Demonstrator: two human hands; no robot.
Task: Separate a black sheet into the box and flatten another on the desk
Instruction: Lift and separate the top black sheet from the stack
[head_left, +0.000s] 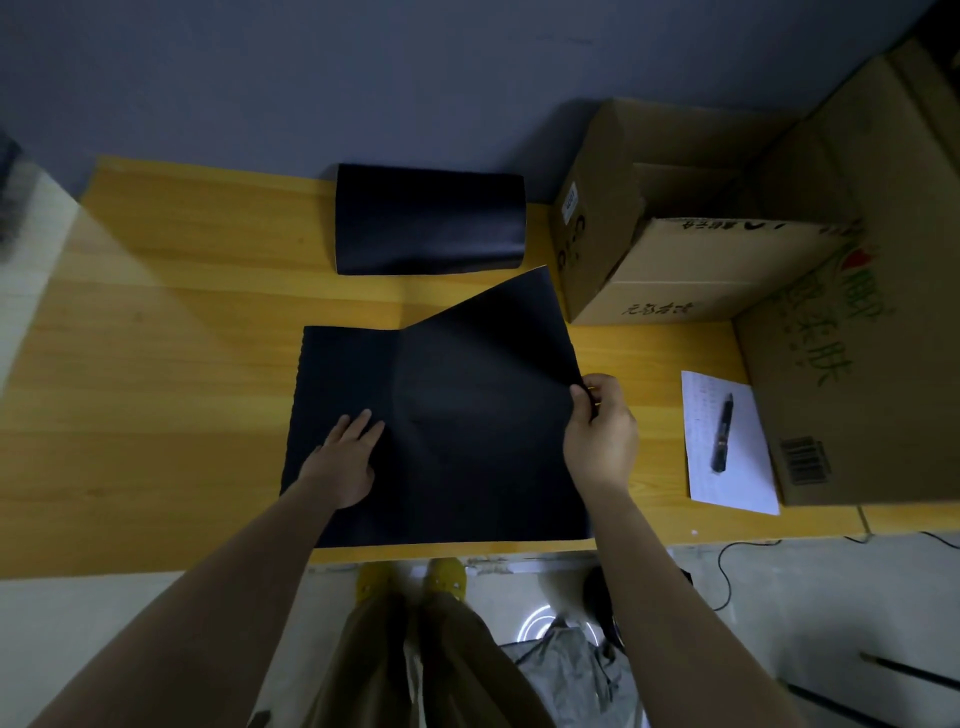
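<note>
We saw bare forearms with no sleeves, watch or rings on the hands (600, 431). The person wore brown trousers (415, 660) and yellow clog-style shoes (445, 574) with small holes on top.

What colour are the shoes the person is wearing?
Yellow. The shoes show just below the desk edge in the head view, the only view here.
</note>
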